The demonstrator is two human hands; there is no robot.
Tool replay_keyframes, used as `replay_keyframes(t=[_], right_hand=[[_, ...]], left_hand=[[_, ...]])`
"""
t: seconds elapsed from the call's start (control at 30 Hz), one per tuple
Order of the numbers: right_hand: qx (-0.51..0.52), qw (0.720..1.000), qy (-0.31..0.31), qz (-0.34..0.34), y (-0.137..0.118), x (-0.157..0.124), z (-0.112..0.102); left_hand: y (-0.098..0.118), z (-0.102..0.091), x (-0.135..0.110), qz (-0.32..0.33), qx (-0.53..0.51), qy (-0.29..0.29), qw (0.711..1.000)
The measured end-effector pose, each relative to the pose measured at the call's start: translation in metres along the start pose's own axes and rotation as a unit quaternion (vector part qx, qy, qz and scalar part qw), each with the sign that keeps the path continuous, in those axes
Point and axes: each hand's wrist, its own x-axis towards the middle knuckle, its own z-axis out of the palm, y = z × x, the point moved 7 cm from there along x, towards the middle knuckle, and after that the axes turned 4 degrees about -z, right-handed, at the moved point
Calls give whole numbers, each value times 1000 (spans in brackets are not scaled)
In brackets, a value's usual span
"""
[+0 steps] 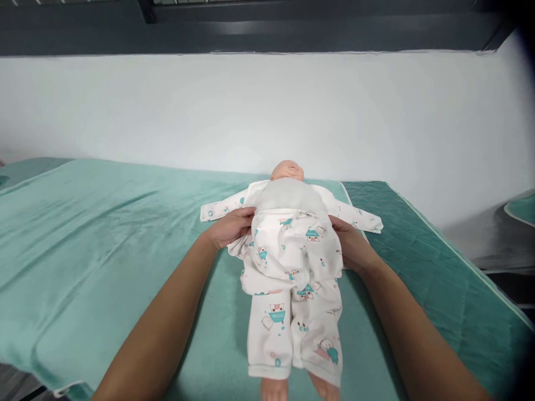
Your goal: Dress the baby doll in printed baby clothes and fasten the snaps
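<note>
A baby doll [288, 170] lies on its back, its head toward the wall and its bare feet nearest me. Printed white pants [292, 250] cover its legs and reach up to the waist. A matching white long-sleeved top [223, 207] is spread out under and beside the torso, where a plain pale layer [288, 195] shows. My left hand [236, 225] pinches cloth at the left side of the waistband. At the right side of the waist my right hand [349, 239] is at the cloth, its fingertips mostly hidden behind the pants.
The doll lies on a light green sheet [104, 250] over a bed. To the right is a darker quilted green pad [418, 262]. A white wall [251, 111] stands behind the bed, and a dark metal beam [267, 33] runs across above.
</note>
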Motion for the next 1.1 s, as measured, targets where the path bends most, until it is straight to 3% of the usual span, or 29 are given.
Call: replay_keyframes(t=[0.17, 0.67, 1.1], right_hand=[[-48, 998, -14, -29, -6, -1, 3], [-223, 965, -3, -136, -42, -9, 16], [-280, 954, 39, -102, -36, -8, 8]], left_hand=[[9, 14, -5, 38, 66, -37, 996], [22, 20, -8, 89, 201, 20, 975], [20, 25, -8, 97, 212, 54, 971]])
